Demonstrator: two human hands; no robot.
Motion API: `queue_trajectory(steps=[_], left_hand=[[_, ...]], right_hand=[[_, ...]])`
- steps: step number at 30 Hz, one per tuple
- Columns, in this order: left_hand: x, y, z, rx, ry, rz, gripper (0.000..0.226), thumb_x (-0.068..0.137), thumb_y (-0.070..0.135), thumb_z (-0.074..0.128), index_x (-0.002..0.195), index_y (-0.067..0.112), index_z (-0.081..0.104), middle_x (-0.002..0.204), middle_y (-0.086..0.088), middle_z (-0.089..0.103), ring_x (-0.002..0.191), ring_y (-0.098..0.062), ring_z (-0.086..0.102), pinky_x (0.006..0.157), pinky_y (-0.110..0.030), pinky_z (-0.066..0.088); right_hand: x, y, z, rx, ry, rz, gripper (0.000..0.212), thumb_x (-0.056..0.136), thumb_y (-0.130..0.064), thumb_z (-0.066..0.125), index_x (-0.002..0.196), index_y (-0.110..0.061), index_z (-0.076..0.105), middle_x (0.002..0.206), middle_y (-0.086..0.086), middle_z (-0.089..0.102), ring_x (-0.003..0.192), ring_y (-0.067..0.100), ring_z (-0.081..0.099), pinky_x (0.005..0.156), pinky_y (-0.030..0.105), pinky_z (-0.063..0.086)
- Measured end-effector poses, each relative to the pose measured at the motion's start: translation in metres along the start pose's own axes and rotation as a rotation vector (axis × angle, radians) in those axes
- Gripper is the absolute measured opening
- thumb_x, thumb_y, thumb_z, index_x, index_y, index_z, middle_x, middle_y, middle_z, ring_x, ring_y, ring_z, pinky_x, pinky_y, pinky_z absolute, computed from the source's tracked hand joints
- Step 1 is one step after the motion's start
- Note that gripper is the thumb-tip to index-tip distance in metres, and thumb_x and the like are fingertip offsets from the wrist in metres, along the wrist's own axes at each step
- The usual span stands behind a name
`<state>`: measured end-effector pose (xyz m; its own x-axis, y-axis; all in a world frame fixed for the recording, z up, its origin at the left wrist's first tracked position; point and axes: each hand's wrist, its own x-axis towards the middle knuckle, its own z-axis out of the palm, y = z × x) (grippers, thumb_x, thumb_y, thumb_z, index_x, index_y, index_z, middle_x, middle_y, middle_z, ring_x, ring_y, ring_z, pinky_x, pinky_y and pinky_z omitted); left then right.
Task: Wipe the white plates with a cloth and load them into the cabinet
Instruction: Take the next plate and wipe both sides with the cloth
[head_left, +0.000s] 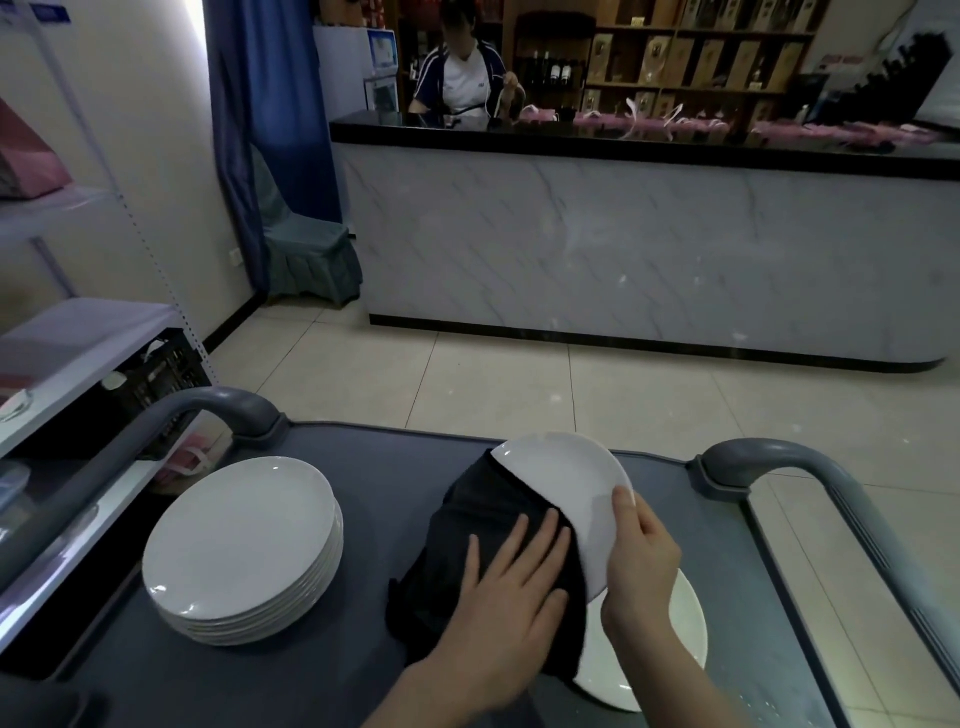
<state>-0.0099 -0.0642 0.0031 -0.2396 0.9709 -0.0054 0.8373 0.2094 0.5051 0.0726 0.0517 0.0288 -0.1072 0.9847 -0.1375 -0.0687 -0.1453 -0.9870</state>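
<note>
Head view: my right hand (641, 558) grips the rim of a glossy round white plate (566, 478), tilted over the grey plastic cart (374, 467). My left hand (509, 597), fingers spread flat, presses a soft dark cloth (478, 519) against the plate. Stacked white plates (241, 540) sit left, and a single white plate (685, 642) lies flat underneath.

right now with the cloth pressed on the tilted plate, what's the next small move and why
Probably slide the left hand and the dark cloth up across the plate toward its bare far half. The right hand grips the plate by its rim, tilted, and the cloth covers only the near part, so the rest likely needs wiping.
</note>
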Motion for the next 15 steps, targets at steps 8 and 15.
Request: queue_trajectory(steps=[8,15], left_hand=[[0.042,-0.022,-0.018,0.021,0.053,-0.101,0.063,0.101,0.049,0.018,0.147,0.041,-0.023,0.151,0.028,-0.037,0.141,0.0,-0.033,0.118,-0.056,-0.012],[0.037,-0.049,-0.04,-0.04,0.386,-0.114,0.067,0.089,0.069,0.013,0.151,0.044,0.009,0.156,0.017,0.014,0.143,-0.007,0.012,0.114,-0.037,0.015]], right_hand=[[-0.026,0.009,0.006,-0.107,-0.271,-0.004,0.027,0.097,-0.035,0.056,0.082,-0.02,0.073,0.075,0.007,0.07,0.071,0.014,0.06,0.069,0.03,0.049],[-0.01,-0.022,-0.009,-0.286,-0.623,-0.222,0.026,0.099,-0.023,0.056,0.103,-0.041,0.075,0.097,-0.012,0.075,0.09,0.004,0.069,0.071,0.016,0.052]])
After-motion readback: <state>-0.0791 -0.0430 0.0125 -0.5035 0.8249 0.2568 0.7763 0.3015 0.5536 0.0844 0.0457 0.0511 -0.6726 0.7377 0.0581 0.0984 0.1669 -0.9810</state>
